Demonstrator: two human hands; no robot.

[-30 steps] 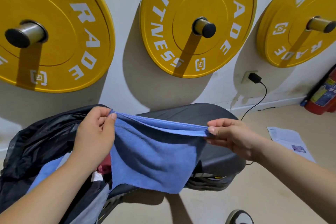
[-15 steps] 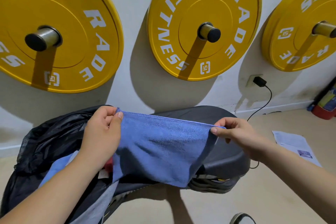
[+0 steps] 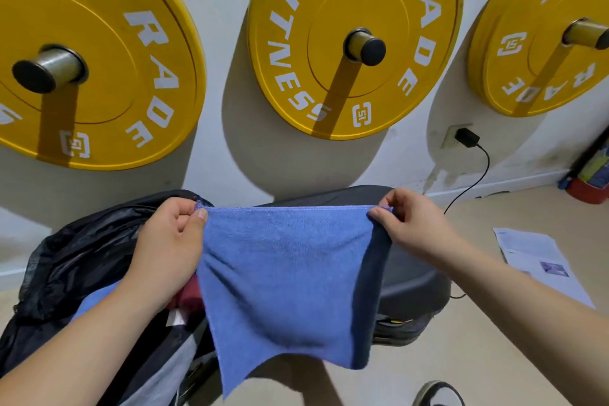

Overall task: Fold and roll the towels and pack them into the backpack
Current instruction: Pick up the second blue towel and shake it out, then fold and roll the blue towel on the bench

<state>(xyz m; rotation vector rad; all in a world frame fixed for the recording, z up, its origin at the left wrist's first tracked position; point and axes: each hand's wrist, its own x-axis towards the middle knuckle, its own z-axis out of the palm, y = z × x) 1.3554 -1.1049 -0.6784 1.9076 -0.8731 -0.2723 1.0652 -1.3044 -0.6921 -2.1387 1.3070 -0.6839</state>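
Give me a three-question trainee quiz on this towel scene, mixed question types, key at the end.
1. True or false: the left hand and right hand each pinch a top corner of the towel.
2. The backpack sits: A) left of the towel, B) right of it, C) on the wall.
3. Fill in: the weight plates are ____ in colour.
Key: 1 true; 2 A; 3 yellow.
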